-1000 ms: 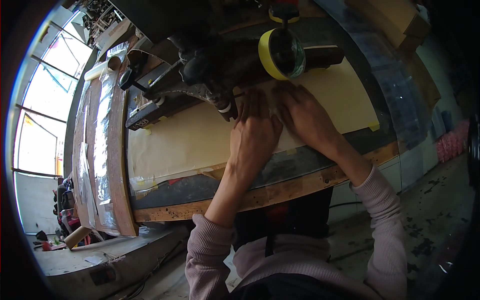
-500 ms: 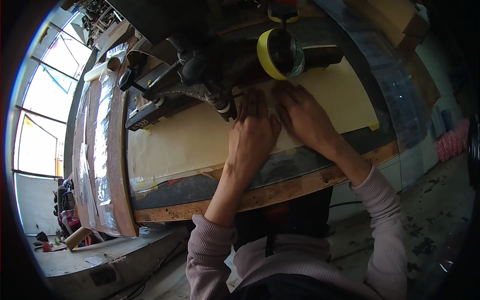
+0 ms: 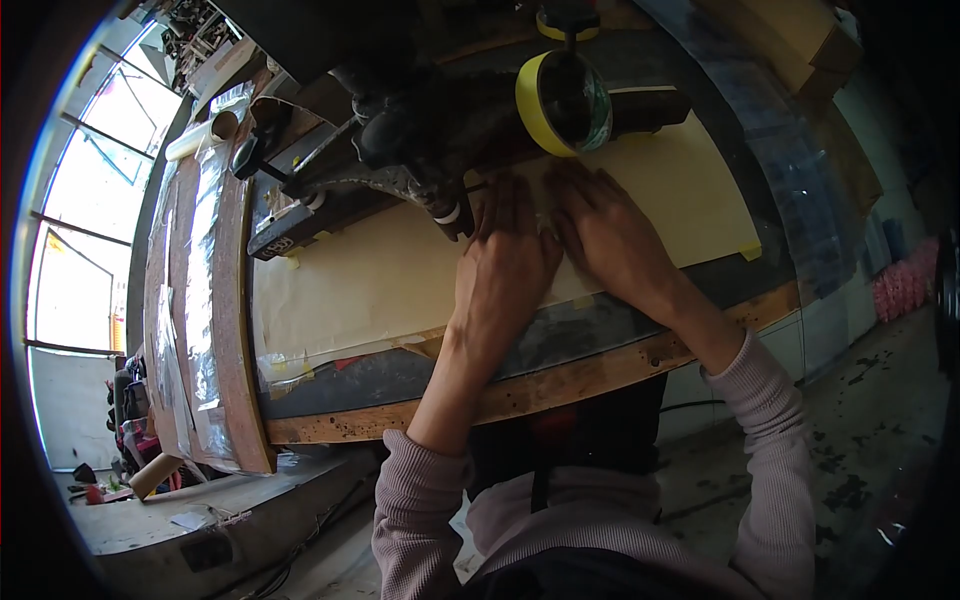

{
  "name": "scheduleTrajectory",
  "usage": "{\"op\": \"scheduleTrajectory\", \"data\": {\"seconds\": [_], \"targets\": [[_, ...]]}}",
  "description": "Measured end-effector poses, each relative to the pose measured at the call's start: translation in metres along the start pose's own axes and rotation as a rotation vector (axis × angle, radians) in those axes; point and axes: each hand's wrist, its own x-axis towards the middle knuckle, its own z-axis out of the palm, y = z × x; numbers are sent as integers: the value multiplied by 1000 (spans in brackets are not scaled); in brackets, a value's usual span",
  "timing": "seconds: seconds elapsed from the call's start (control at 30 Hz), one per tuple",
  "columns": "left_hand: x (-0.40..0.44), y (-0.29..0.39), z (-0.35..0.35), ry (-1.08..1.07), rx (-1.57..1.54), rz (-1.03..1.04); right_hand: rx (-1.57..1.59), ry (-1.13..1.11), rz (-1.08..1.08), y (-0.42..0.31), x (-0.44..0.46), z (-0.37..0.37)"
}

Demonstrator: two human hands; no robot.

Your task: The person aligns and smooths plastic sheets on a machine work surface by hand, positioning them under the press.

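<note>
My left hand [image 3: 500, 255] lies palm down on a large cream sheet [image 3: 370, 270], its fingers stretched forward close beside the dark metal head [image 3: 452, 212] of a machine. Next to it, my right hand [image 3: 615, 235] also presses flat with fingers extended, and the two thumbs almost meet. Between them shows a small patch of something clear and shiny, too little to name. The fingertips of both hands reach into shadow near the dark machine bar, so what lies under them is hidden. Yellow tape bits [image 3: 750, 252] sit at the sheet's edge.
A yellow tape roll [image 3: 530, 105] hangs on the machine above the sheet. A wooden strip [image 3: 540, 388] edges the bench in front of me. At left stand a board with clear film [image 3: 205, 330] and a cardboard tube [image 3: 222, 126]; a cardboard box [image 3: 790, 45] is at upper right.
</note>
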Motion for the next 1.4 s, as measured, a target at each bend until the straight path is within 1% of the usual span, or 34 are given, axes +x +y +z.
{"op": "scheduleTrajectory", "data": {"seconds": [0.4, 0.57, 0.7, 0.8, 0.87, 0.9, 0.93, 1.0, 1.07, 1.1, 1.13, 1.17, 1.27, 1.3, 1.4], "targets": [[0, 3, 2, 19, 14, -16, 45, -38, 23, 2, 2, -3], [-2, 3, 4, 47, 63, 18, 42, -23, 4, 4, 2, -2], [-5, 6, 3, 19, 67, 14, 25, 19, -38, 7, 0, 1], [-11, 10, -12, -45, 47, 27, 20, 22, -48, 10, -1, 3], [-29, 19, -29, -94, 42, 40, 79, -2, -26, 6, 0, -6], [-42, 26, -40, -85, 64, 65, 105, -13, -19, 2, -2, -12], [-56, 31, -50, -69, 91, 95, 86, 27, -31, -3, -8, -19], [-90, 38, -60, 18, -46, 51, 97, 74, -17, -26, -34, -34], [-129, 39, -45, 245, -91, -62, 148, 110, 38, -61, -67, -53], [-144, 43, -39, 294, -29, -117, 177, 138, 80, -76, -84, -52], [-156, 48, -33, 342, 30, -178, 117, 183, 94, -87, -101, -41], [-165, 47, -22, 404, 10, -189, 66, 222, 110, -95, -116, -28], [-176, 42, -6, 416, 197, -105, -57, 324, 147, -104, -127, -4], [-180, 33, 4, 444, 280, -54, -108, 361, 152, -103, -128, 3], [-184, 12, 26, 589, 353, 106, -204, 481, 77, -92, -131, 21]]}}
